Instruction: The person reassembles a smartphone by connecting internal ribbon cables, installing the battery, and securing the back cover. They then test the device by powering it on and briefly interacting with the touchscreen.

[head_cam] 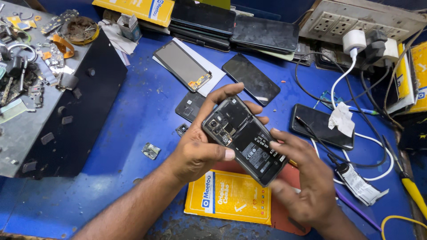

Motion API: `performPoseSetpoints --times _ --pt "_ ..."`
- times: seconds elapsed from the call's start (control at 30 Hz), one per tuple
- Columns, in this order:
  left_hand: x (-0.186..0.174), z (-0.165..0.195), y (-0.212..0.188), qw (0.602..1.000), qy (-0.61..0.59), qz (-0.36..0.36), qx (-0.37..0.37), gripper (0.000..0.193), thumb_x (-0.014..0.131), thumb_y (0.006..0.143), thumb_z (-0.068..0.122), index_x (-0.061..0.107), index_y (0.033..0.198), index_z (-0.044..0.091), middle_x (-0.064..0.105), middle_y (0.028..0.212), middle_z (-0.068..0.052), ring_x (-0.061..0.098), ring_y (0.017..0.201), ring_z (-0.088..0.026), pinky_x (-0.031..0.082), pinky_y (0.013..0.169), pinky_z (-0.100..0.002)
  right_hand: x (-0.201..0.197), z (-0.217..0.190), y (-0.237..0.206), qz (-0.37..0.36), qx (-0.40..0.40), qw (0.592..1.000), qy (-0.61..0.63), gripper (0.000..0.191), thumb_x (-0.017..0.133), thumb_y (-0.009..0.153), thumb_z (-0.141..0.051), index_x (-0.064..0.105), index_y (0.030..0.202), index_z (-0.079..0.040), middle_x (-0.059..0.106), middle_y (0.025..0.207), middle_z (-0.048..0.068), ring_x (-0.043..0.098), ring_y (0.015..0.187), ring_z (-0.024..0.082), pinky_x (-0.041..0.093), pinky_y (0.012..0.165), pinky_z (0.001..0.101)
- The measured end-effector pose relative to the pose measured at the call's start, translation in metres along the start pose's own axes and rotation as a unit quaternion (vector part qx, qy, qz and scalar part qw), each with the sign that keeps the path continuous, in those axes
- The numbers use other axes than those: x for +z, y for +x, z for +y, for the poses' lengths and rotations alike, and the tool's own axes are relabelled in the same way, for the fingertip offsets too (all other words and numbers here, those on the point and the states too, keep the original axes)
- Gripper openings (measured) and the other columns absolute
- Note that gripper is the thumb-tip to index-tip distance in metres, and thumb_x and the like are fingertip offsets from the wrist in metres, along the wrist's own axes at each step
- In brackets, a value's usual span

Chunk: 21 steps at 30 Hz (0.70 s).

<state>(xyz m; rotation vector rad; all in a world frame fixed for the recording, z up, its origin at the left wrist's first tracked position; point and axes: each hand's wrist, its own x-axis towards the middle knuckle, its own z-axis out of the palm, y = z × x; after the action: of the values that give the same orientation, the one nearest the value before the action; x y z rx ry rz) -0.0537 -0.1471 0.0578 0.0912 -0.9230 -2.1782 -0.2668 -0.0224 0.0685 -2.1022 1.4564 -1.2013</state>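
Both my hands hold an opened dark smartphone (242, 138) with its back cover off, so the battery and circuit board show. It tilts from upper left to lower right above the blue worktable (138, 115). My left hand (202, 144) grips the phone's upper end, thumb lying across the board area. My right hand (307, 178) holds the lower end, fingers resting on the battery.
A yellow packet (229, 198) lies under the phone. Loose phones and screens (251, 79) lie behind, one phone (321, 126) at the right among cables. A power strip (360, 24) sits at back right. A dark box (66, 111) topped with small parts stands at left.
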Motion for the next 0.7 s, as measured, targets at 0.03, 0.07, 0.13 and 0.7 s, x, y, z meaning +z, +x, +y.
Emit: performPoseSetpoints --times 0.03,0.07,0.13,0.7 --pt "0.000 -0.002 0.000 1.000 -0.006 0.009 0.001 0.106 0.068 0.070 0.000 0.020 0.164 0.013 0.051 0.144 -0.020 0.050 0.144 -0.037 0.044 0.122 -0.055 0.002 -0.001 0.002 -0.019 -0.035 0.995 -0.093 0.069 0.080 0.072 -0.022 0.057 0.134 -0.001 0.053 0.147 0.022 0.054 0.139 0.036 0.042 0.115 0.0430" --pt "0.000 -0.005 0.000 1.000 -0.012 0.018 0.001 0.105 0.068 0.072 -0.001 0.019 0.164 0.014 0.051 0.144 -0.019 0.049 0.144 -0.036 0.044 0.121 -0.054 0.006 -0.002 0.004 -0.011 -0.051 0.991 -0.120 0.065 0.081 0.075 -0.020 0.057 0.134 -0.003 0.055 0.146 0.020 0.055 0.137 0.038 0.044 0.115 0.0431" --pt "0.001 -0.011 0.000 0.999 -0.025 0.041 0.004 0.104 0.069 0.075 -0.002 0.018 0.164 0.015 0.050 0.144 -0.017 0.050 0.143 -0.035 0.043 0.121 -0.051 0.014 -0.001 0.005 0.003 -0.082 0.981 -0.175 0.059 0.081 0.080 -0.015 0.058 0.133 -0.007 0.057 0.143 0.018 0.057 0.135 0.042 0.047 0.114 0.0434" --pt "-0.011 -0.028 0.007 0.953 0.230 0.194 0.016 0.044 0.059 0.100 0.008 0.054 0.143 -0.001 0.072 0.101 -0.007 0.068 0.077 -0.011 0.060 0.065 -0.026 -0.003 0.042 -0.004 0.045 0.332 0.747 0.575 0.045 0.054 0.108 -0.018 0.046 0.146 0.005 0.069 0.121 0.020 0.073 0.098 0.028 0.065 0.073 0.0431"
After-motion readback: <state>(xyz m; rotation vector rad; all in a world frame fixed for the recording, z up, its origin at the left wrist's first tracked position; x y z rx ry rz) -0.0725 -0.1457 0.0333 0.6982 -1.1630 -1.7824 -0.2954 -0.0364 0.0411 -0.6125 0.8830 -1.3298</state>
